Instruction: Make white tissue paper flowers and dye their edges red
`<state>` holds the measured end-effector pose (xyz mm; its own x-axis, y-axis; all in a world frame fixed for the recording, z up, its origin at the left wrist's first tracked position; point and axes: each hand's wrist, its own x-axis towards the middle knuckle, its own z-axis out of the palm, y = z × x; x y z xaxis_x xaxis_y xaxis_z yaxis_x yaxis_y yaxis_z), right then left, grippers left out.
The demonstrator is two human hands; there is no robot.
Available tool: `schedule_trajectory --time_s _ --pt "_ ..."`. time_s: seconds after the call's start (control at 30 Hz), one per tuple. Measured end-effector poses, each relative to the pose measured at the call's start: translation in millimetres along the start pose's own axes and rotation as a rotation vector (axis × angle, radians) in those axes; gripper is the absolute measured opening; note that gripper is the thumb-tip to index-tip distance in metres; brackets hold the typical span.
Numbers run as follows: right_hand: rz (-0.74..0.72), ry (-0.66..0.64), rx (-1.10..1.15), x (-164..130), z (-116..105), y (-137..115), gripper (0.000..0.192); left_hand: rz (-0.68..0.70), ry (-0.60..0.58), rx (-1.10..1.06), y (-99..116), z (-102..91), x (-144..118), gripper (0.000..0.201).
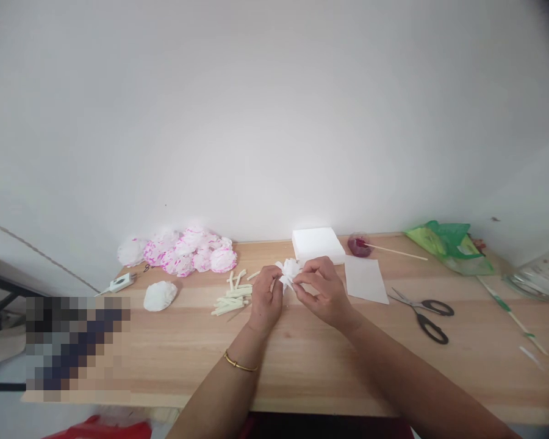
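I am watching the person's left hand [266,299] and right hand [327,292] working over the middle of a pale, wood-grained tabletop [311,366]. Between them they are holding a small, gathered white tissue-paper tuft [290,270], raised in front of a thick white rectangular paper stack [319,245]. The left thumb and fingers are clamping its near-left side; the right thumb and forefinger are pinching its right edge, the other right fingers curling in.

I am judging the step in hand to be the teasing apart of thin layers. As I am reading it, the next move is calling for a steady left hold and a light right pinch, since thin paper is risking a tear.

Among the containers, a small round transparent bowl [368,238] is holding dark purplish-red contents, with 1 slim wooden stick [396,251] leaning out over its rim. A crumpled green plastic bag [446,235] is lying farther right; I am not making out what is inside. At the far right, a clear plastic container [537,274] is standing partly in view, its contents too blurred for me to tell.
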<state>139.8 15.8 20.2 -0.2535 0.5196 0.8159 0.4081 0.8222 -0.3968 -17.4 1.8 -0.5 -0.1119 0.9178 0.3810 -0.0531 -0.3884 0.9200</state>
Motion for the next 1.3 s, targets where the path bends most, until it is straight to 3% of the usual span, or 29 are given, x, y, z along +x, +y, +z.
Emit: schedule_trajectory --time_s 0.2,0.3,0.47,0.57,0.7,0.9,1.13,1.3 --pt "-0.012 0.009 0.013 -1 -1 2 0.023 0.015 0.048 0.063 -3 -0.6 0 0.015" --pt "0.018 0.027 0.047 -3 -3 2 0.025 -0.057 0.067 0.021 -10 -1.6 1 0.013" --pt "0.071 0.086 0.056 -1 -5 2 0.023 -0.356 0.027 -0.464 -10 3.0 8 0.023" --pt "0.114 0.148 0.076 1 -7 3 0.019 -0.456 0.005 -0.767 1 4.1 11 0.029" --pt "0.154 0.166 0.131 2 -7 7 0.018 -0.645 -0.031 -0.956 4 -1.6 8 0.027" --pt "0.123 0.035 0.240 -1 -1 5 0.020 -0.716 -0.043 -1.005 -11 -6.9 3 0.021" --pt "0.051 0.049 0.202 -1 0 0 0.034 -0.754 -0.067 -0.982 -17 0.5 2 0.031" --pt "0.029 0.019 0.173 -1 0 0 0.024 -0.736 -0.147 -0.934 -17 10.5 -5 0.039"
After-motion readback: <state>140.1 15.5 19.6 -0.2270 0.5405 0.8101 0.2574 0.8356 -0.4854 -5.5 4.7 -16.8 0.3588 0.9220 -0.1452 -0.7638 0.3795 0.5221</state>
